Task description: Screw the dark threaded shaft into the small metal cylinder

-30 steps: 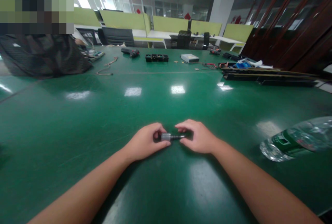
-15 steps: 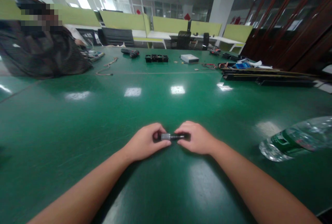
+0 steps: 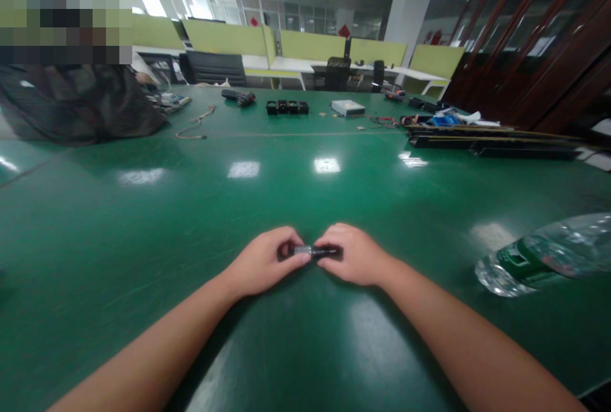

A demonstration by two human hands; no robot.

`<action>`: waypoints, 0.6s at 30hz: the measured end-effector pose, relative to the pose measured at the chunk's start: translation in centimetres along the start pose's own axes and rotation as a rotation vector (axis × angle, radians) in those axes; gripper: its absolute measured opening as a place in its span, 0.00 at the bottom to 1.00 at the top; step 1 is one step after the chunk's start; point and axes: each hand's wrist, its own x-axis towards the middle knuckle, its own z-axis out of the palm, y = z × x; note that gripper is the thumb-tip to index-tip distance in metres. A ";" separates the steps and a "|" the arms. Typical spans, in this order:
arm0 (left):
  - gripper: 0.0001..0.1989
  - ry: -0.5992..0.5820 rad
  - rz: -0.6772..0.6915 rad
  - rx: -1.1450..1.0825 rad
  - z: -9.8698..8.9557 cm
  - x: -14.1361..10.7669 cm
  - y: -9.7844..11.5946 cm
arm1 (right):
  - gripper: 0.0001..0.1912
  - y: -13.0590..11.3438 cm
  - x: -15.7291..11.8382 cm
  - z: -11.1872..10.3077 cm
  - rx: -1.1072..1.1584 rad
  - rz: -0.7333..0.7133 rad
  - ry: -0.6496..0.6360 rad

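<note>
A short, slim cylinder [image 3: 302, 250], grey on its left part and black on its right, lies crosswise low over the green table [image 3: 296, 202], just in front of me. My left hand [image 3: 267, 261] is closed around the grey end, thumb along the near side. On the black end, my right hand [image 3: 356, 254] has its thumb and fingers curled around it. The two hands nearly meet at the middle. Each palm hides one end of the cylinder, and its exact kind cannot be made out.
A clear plastic bottle [image 3: 539, 256] with a green label lies to my right. Along the far side are a power drill [image 3: 238, 98], black box-like parts [image 3: 287, 107], a white box [image 3: 348, 108] and long dark strips [image 3: 491, 141]. A person [image 3: 81, 103] is at the far left.
My right hand has shifted slightly left, closer to my left hand. Both hands keep their hold on the cylinder. The person at the far left has moved a little.
</note>
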 end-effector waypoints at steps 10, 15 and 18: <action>0.16 -0.006 0.002 0.002 0.1 0.1 -0.2 | 0.06 0.1 0.1 0.3 0.015 0.002 0.006; 0.15 -0.013 -0.001 -0.002 0.1 0.1 -0.2 | 0.05 -0.1 0.3 0.3 0.015 -0.004 0.007; 0.15 -0.013 0.002 0.010 0.1 0.1 -0.1 | 0.05 -0.2 0.3 0.2 0.003 -0.006 -0.003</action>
